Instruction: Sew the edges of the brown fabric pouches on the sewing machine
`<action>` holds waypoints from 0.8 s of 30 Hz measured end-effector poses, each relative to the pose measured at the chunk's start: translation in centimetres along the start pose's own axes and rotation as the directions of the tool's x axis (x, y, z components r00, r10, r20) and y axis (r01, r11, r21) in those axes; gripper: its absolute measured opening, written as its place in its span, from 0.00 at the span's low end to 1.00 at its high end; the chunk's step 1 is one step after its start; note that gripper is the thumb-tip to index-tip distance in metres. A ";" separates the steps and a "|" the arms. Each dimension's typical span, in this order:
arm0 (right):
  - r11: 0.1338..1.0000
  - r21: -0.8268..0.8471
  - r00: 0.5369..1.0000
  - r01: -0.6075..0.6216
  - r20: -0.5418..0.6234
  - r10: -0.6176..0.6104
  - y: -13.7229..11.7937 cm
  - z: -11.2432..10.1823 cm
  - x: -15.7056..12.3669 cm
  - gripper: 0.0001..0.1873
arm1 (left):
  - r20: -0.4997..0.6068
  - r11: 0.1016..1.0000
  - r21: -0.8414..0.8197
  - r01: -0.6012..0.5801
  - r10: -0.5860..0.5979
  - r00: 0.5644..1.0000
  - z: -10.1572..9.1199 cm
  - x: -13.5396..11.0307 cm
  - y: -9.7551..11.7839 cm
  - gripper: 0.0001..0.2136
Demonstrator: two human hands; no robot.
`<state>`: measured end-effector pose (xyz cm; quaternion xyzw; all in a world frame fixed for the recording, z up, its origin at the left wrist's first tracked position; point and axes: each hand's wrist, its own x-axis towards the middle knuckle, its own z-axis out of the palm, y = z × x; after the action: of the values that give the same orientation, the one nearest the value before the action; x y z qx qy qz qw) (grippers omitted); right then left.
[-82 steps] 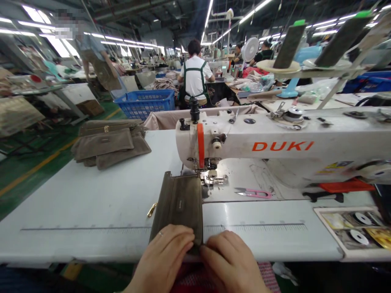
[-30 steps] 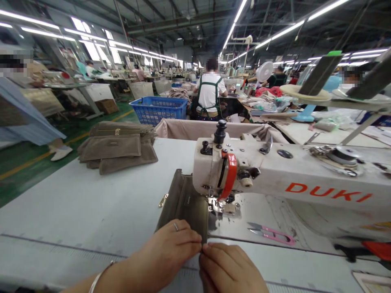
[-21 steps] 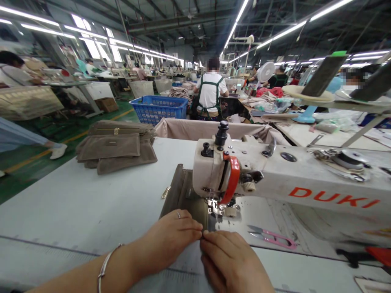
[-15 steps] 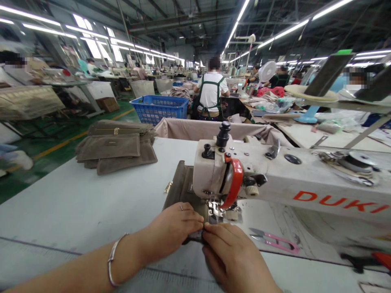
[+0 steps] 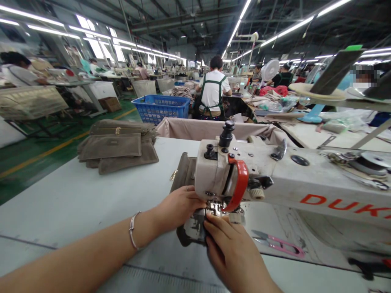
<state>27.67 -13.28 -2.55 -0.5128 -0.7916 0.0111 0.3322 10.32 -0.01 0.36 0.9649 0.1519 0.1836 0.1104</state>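
Leaning in over the sewing machine (image 5: pixel 275 179), you have both hands right at its presser foot (image 5: pixel 215 207). Your left hand (image 5: pixel 180 205) comes in from the left, a thin bracelet (image 5: pixel 132 230) on the wrist, its fingers closed up side by side and curled, their tips at the near end of the olive-brown pouch (image 5: pixel 185 173) just left of the foot. Your right hand (image 5: pixel 232 252) reaches up from below, fingers together and stretched forward, the tips touching the spot under the foot and meeting the tips of the left. Whether either hand pinches the pouch's edge or only presses it down cannot be told, since the machine head and your own fingers hide the contact.

The pouch lies flat on the white table (image 5: pixel 76 203), running away from you past the left side of the machine head, with a small gold zipper pull (image 5: pixel 174 175) at its left edge. Its near end sits under the foot, over the worn metal plate (image 5: pixel 194 228) that shows between your hands.

Pink thread snips (image 5: pixel 284 248) lie on the machine bed to the right of your right hand, well apart from it. A stack of pouches (image 5: pixel 117 146) in the same cloth rests at the far left of the table. Behind the table hangs a beige cloth trough (image 5: pixel 214 128), then a blue basket (image 5: pixel 161 108) on the floor, and beyond it a person in a white shirt (image 5: pixel 214 87) sits with their back to you
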 end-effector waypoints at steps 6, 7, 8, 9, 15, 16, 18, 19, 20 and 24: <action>0.999 0.027 0.999 -0.030 0.013 0.029 -0.2 -0.2 0.3 0.17 | -0.018 1.000 0.011 0.022 -0.022 1.000 0.1 0.5 -0.4 0.12; 0.999 0.030 0.999 -0.031 0.009 0.031 -0.2 -0.2 0.3 0.17 | -0.015 1.000 0.009 0.023 -0.022 1.000 0.1 0.5 -0.5 0.12; 0.999 0.032 0.999 -0.034 0.006 0.034 -0.2 -0.1 0.4 0.17 | -0.010 1.000 0.008 0.025 -0.025 1.000 0.1 0.5 -0.5 0.11; 0.999 0.032 0.999 -0.036 0.003 0.036 -0.2 -0.1 0.4 0.17 | -0.005 1.000 0.008 0.031 -0.031 1.000 0.1 0.6 -0.4 0.11; 0.996 0.067 0.998 -0.061 0.019 0.060 -0.1 -0.4 -0.1 0.17 | 0.039 0.978 0.021 0.208 -0.209 0.977 -1.0 0.0 2.7 0.07; 0.994 0.081 0.997 -0.070 0.022 0.069 -0.1 -0.5 -0.1 0.18 | 0.063 0.965 0.003 0.261 -0.261 0.963 -1.2 -0.3 3.6 0.07; 0.992 0.104 0.997 -0.077 0.029 0.074 0.0 -0.8 -0.2 0.19 | 0.118 0.940 -0.041 0.338 -0.331 0.936 -1.5 -1.1 5.5 0.11; 0.991 0.113 0.997 -0.072 0.034 0.069 0.0 -0.9 -0.2 0.20 | 0.141 0.933 -0.056 0.355 -0.345 0.928 -1.6 -1.5 6.4 0.14; 0.990 0.121 0.997 -0.067 0.039 0.062 0.0 -1.0 -0.2 0.20 | 0.158 0.932 -0.059 0.359 -0.346 0.925 -1.6 -2.0 7.1 0.16; 0.987 0.147 0.998 -0.059 0.040 0.053 0.1 -1.1 -0.2 0.18 | 0.219 0.934 -0.012 0.358 -0.347 0.912 -1.3 -3.7 8.4 0.31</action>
<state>28.38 -13.79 -1.86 -0.5085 -0.7797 0.0883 0.3544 8.67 -8.82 2.61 0.9326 0.3057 0.0601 0.1821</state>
